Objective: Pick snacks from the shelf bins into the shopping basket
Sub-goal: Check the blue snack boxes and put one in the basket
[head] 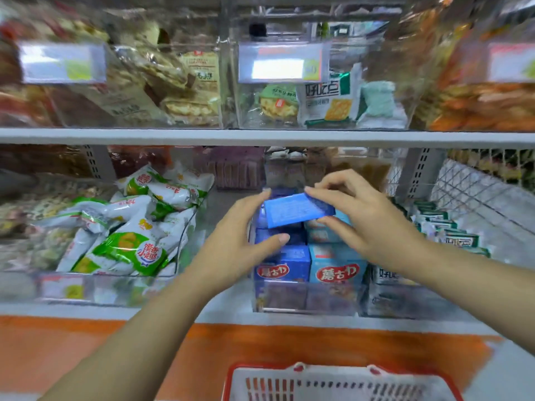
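A dark blue snack box (298,210) is held tilted above a clear shelf bin (307,296) packed with upright dark and light blue boxes (335,269). The right hand (367,218) pinches the box's right end between thumb and fingertips. The left hand (246,230) has its fingers at the box's left edge, its thumb spread below, apart from the box. A bin of green-and-white packets (127,227) sits to the left. A red-rimmed shopping basket (341,383) rests below the shelf.

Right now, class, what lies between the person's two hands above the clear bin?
In the head view, a blue snack box spans the gap: the right hand pinches its far end, the left hand touches its near end.
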Available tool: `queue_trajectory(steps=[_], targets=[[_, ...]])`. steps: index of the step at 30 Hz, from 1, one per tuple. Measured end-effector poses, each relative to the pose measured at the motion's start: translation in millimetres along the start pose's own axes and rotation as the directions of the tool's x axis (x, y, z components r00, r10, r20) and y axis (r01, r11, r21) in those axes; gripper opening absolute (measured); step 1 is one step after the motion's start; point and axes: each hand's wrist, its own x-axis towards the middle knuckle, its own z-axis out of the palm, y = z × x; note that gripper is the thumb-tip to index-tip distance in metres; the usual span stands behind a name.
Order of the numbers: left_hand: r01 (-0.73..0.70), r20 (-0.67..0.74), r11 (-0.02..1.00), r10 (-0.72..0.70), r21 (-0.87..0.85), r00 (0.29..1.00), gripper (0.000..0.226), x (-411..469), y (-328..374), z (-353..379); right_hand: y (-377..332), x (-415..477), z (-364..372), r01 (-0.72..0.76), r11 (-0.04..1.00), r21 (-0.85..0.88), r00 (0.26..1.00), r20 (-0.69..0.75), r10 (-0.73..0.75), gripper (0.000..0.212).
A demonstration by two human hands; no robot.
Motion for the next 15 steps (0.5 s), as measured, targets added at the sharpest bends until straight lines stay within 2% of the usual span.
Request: queue_trajectory(steps=[3, 5, 9, 10, 12, 13, 15], targets=[[-0.119, -0.059, 0.993, 0.12, 0.015, 0.991, 0.051, -34.2, 27.8, -0.6, -27.8, -24.6, -17.1, 0.024, 0.999, 0.043, 0.999, -0.035, -0.022, 0.041], [-0.144, -0.081, 0.989, 0.142, -0.023, 0.987, 0.047, -53.9, 43.7, 0.8, -45.1, -38.9, -29.1, 0.016, 0.997, 0.08, 0.997, -0.077, -0.01, 0.041], [-0.071, -0.051, 0.977, 0.062, -0.201, 0.997, 0.041, -84.1, 65.4, 9.4, -71.3, -67.0, -49.1, -0.099, 0.962, 0.253, 0.989, -0.082, 0.123, 0.049], [-0.035, -0.016, 0.96, 0.032, -0.276, 0.999, 0.041, -90.2, 67.6, 13.3, -76.7, -73.7, -51.6, -0.177, 0.926, 0.333, 0.978, -0.047, 0.203, 0.054], [0.033, 0.049, 0.902, -0.014, -0.43, 0.999, 0.043, -101.4, 67.8, 23.0, -86.8, -85.5, -53.2, -0.363, 0.784, 0.504, 0.919, 0.057, 0.39, 0.063], [0.061, 0.073, 0.87, -0.028, -0.49, 0.997, 0.042, -106.1, 66.9, 27.5, -90.8, -91.0, -52.4, -0.429, 0.712, 0.556, 0.885, 0.102, 0.453, 0.065], [0.12, 0.115, 0.812, -0.066, -0.572, 0.991, 0.043, -112.2, 65.0, 34.5, -96.6, -99.6, -51.3, -0.496, 0.636, 0.591, 0.842, 0.15, 0.518, 0.06]])
